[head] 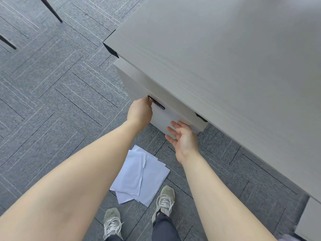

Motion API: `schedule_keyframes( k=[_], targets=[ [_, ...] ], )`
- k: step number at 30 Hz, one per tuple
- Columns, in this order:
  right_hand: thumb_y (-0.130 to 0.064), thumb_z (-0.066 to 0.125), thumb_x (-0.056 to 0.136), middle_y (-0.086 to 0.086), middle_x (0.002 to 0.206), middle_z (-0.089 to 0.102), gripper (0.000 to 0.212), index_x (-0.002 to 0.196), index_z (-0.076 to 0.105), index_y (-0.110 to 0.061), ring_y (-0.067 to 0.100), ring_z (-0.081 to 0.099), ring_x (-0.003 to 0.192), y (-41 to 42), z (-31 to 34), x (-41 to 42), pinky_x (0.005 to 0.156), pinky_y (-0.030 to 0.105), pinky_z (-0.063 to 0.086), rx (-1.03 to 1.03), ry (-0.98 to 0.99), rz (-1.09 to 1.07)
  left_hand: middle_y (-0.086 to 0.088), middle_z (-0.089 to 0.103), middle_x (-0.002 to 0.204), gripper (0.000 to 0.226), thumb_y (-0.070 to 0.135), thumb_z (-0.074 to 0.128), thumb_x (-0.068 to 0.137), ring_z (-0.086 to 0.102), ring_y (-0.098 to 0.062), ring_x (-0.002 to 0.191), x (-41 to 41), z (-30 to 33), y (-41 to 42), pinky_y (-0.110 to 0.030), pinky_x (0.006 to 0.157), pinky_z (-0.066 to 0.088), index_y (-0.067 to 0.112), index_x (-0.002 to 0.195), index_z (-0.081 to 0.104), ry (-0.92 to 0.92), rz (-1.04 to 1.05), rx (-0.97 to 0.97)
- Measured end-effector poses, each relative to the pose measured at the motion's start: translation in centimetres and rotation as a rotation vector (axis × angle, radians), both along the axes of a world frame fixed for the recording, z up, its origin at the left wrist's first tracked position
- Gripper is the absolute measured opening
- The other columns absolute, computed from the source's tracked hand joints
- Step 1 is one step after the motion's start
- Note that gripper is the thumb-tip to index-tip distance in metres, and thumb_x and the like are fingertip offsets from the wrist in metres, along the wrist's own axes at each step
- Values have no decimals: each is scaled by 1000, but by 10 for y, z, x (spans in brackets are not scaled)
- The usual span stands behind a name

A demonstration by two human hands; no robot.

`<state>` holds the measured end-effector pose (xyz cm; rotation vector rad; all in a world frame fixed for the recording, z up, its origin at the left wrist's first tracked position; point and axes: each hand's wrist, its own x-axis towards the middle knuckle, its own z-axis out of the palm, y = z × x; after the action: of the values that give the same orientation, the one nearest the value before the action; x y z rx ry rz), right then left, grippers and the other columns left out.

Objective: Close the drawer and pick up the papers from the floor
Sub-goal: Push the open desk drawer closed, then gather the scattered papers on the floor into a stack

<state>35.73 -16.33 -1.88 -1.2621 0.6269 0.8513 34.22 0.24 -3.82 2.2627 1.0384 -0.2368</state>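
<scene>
A pale grey drawer (161,119) sticks out a little from the cabinet under the desk. It has a dark handle (159,105) on its front. My left hand (139,113) is curled at the left end of that handle. My right hand (184,138) is open, palm turned toward the drawer front, fingers close to its lower part. Several white papers (140,176) lie overlapping on the carpet below my hands, just ahead of my shoes.
The grey desk top (225,58) fills the upper right and overhangs the cabinet. Grey patterned carpet (52,101) spreads to the left. Two thin dark furniture legs (52,10) stand at the top left. Another pale cabinet corner (311,218) shows at the lower right.
</scene>
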Motion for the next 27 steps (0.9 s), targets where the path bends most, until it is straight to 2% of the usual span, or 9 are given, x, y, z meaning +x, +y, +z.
schedule_keyframes(
  k=[4, 6, 10, 12, 14, 17, 19, 22, 27],
  targets=[
    [-5, 41, 94, 10, 134, 58, 42, 135, 45, -10, 27, 61, 111, 2, -1, -4, 95, 43, 50, -24, -33, 8, -18, 73, 110, 40, 32, 37, 103, 67, -39, 102, -4, -4, 5, -42, 86, 53, 4, 109, 64, -50, 63, -195],
    [-7, 42, 95, 9, 135, 56, 44, 138, 43, -13, 26, 60, 108, 6, 1, -8, 91, 41, 50, -57, -72, 35, -24, 68, 119, 49, 41, 36, 103, 62, -40, 112, -13, -3, 5, -41, 85, 46, 0, 119, 60, -32, 64, -268],
    [-12, 49, 93, 7, 129, 62, 47, 140, 44, -17, 23, 62, 105, 7, 15, -38, 80, 36, 50, -151, -190, 52, -23, 57, 140, 51, 36, 38, 103, 54, -37, 128, -79, -6, 2, -43, 102, 44, -2, 137, 48, 35, 74, -371],
    [-13, 51, 91, 7, 122, 67, 45, 136, 48, -18, 23, 65, 98, 4, 25, -71, 79, 37, 51, -174, -218, 55, -21, 65, 127, 40, 30, 41, 102, 61, -37, 117, -141, -19, 3, -42, 96, 48, 4, 126, 59, 82, 107, -423],
    [-12, 53, 89, 8, 116, 70, 45, 133, 51, -17, 24, 64, 91, 1, 29, -113, 75, 36, 52, -203, -185, 86, -17, 64, 98, 22, 25, 43, 97, 64, -33, 90, -214, -33, 2, -41, 79, 51, 13, 95, 61, 166, 154, -520],
    [-11, 50, 89, 11, 109, 68, 41, 130, 52, -14, 25, 62, 83, -3, 10, -174, 69, 35, 50, -312, -62, 234, -14, 49, 76, 14, 23, 46, 86, 43, -23, 71, -305, -57, 3, -34, 65, 36, 22, 72, 49, 276, 240, -578],
    [-12, 47, 90, 11, 105, 66, 38, 128, 51, -15, 24, 58, 78, -8, -24, -204, 68, 35, 48, -387, 12, 350, -9, 54, 69, 10, 19, 51, 89, 45, -25, 65, -342, -83, 6, -29, 60, 36, 19, 89, 61, 328, 326, -617],
    [-11, 45, 90, 9, 100, 63, 34, 122, 52, -16, 24, 53, 74, -18, -107, -240, 65, 33, 44, -466, 67, 426, -8, 58, 71, 27, 16, 57, 91, 51, -26, 65, -374, -151, 10, -29, 57, 37, 9, 115, 67, 329, 459, -670],
    [-7, 50, 83, 10, 78, 47, 8, 88, 50, -13, 22, 39, 58, -56, -297, -286, 53, 28, 29, -567, 112, 442, -12, 57, 95, 10, 20, 60, 94, 54, -29, 88, -401, -301, 7, -36, 73, 44, 12, 100, 61, 327, 608, -713]
  ],
)
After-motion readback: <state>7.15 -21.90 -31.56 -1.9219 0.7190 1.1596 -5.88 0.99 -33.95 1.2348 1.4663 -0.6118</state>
